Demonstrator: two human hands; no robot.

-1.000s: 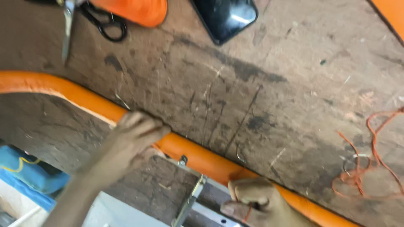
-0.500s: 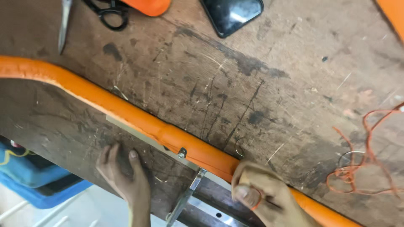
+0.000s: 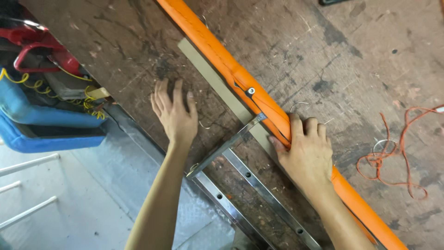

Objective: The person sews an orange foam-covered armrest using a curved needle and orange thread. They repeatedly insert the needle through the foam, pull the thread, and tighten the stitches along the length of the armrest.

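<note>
Orange padded tube [image 3: 222, 60] stayed gripped in our right hand [image 3: 307, 153], while our left hand [image 3: 175, 115] had slid off it, flat and open on the scarred wooden bench [image 3: 370, 69].

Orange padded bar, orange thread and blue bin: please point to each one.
Orange padded bar [image 3: 222, 60], head view, upper middle.
Orange thread [image 3: 393, 155], head view, tangled loop.
Blue bin [image 3: 41, 139], head view, front wall.

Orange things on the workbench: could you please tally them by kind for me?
Orange padded tube, gripped by the right hand: 1
Orange loose cord: 1
Total: 2
</note>
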